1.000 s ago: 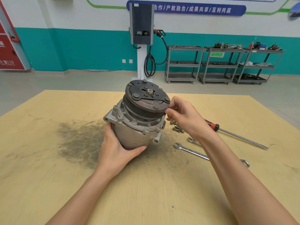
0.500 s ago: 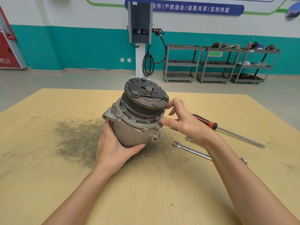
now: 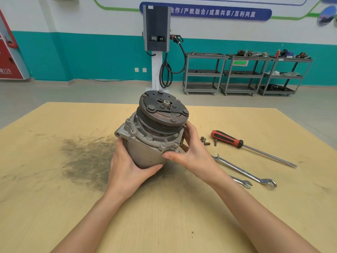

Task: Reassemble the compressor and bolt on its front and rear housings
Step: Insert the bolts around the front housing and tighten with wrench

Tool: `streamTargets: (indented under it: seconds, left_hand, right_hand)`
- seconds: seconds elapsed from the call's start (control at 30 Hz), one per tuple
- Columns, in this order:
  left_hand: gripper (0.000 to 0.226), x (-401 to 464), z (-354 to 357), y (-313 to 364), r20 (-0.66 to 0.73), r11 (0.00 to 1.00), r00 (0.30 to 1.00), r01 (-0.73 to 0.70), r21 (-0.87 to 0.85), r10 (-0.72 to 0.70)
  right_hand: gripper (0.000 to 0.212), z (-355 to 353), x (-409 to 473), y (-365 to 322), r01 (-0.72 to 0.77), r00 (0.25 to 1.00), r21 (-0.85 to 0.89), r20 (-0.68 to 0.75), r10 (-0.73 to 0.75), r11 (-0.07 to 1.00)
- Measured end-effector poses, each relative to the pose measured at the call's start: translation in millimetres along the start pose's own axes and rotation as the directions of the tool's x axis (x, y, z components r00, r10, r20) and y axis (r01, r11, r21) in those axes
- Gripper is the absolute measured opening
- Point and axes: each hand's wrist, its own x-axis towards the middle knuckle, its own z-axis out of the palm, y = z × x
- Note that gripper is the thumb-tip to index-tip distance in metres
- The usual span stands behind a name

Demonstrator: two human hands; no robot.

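The compressor (image 3: pixel 151 132) is held tilted over the middle of the table (image 3: pixel 54 198), pulley end up, with its lower end at or just above the board. It is gripped by the left hand (image 3: pixel 127 170) around the lower body, thumb curled under the front, and by the right hand (image 3: pixel 191 154) around its right side, thumb pressed to the housing edge. Loose bolts (image 3: pixel 205 140), a screwdriver (image 3: pixel 237 143) and two wrenches (image 3: pixel 244 170) lie just right of it.
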Motion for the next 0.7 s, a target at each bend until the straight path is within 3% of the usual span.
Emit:
streamTargets:
  seconds: [0.2, 0.7]
  left_hand:
    - [0.120, -0.5, -0.3, 0.2, 0.002, 1.000, 1.000, 0.009, 0.006, -0.009]
    - [0.116, -1.2, -0.7, 1.5, 0.004, 1.000, 1.000, -0.003, 0.028, 0.003]
  right_hand:
    - [0.082, 2.9, -0.4, 2.2, 0.053, 0.998, -0.032, -0.038, -0.054, 0.998]
    - [0.073, 6.1, -3.7, 5.7, 0.139, 0.988, 0.043, -0.071, -0.136, 0.989]
